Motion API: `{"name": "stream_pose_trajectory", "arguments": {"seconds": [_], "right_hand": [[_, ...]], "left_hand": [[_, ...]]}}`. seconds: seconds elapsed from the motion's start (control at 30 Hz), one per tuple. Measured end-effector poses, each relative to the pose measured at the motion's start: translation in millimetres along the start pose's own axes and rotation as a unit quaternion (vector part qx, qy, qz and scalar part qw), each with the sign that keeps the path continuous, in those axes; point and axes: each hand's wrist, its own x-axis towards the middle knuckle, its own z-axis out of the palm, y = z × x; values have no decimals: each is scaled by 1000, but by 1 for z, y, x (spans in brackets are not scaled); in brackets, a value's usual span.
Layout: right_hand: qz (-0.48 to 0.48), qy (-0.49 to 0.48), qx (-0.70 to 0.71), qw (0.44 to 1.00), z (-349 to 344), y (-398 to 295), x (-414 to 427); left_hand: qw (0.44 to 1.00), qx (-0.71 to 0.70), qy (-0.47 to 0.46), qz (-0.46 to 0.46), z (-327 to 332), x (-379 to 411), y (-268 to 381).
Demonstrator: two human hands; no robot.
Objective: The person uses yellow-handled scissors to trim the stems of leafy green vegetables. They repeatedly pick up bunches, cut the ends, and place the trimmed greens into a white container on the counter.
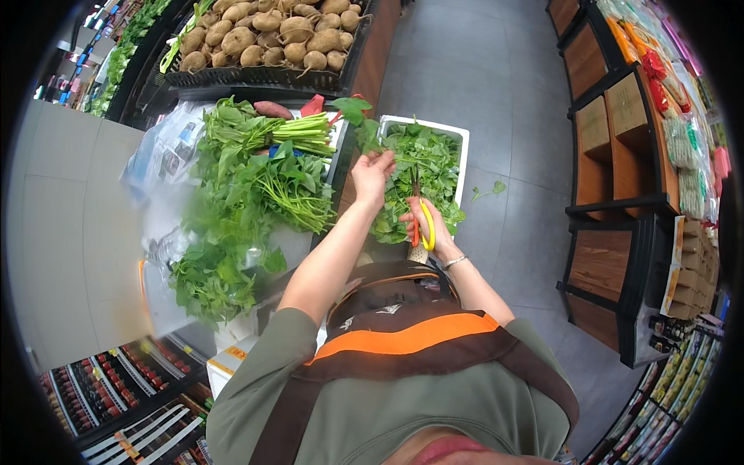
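Note:
My left hand pinches a leafy green sprig whose leaves point away from me. In my right hand are scissors with one yellow and one orange handle loop. Their blades point away from me, over a white foam box heaped with cut leafy greens. The exact gap between the blades is hard to tell. Left of the box lies a tied bunch of greens with pale cut stems. Nearer to me is a second bundle of thin-stemmed greens, with more loose leaves beside it.
Beyond the greens stands a black crate of brown root tubers. Clear plastic bags lie at the left, and a reddish sweet potato sits behind the bunch. One sprig is on the grey floor. Wooden shelving lines the right side.

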Motion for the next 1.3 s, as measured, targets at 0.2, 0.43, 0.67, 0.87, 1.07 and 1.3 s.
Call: {"name": "stream_pose_trajectory", "arguments": {"seconds": [0.2, 0.43, 0.67, 0.87, 1.07, 1.3], "right_hand": [[-19, 60, -40, 997, 2, -12, 23], [18, 43, -41, 998, -6, 9, 59], [52, -23, -116, 992, -4, 42, 72], [85, -49, -134, 986, 15, 47, 73], [100, -65, -109, 987, 25, 42, 68], [116, -50, -97, 987, 31, 40, 62]], "left_hand": [[1000, 13, -10, -17, 10, -9, -5], [995, 59, 45, 66, -13, -5, 23], [921, 206, 116, 311, -90, -46, 87], [908, 261, 253, 207, -161, -64, 93], [930, 228, 271, -96, -210, -26, 59], [939, 207, 246, -120, -213, -29, 65]]}}
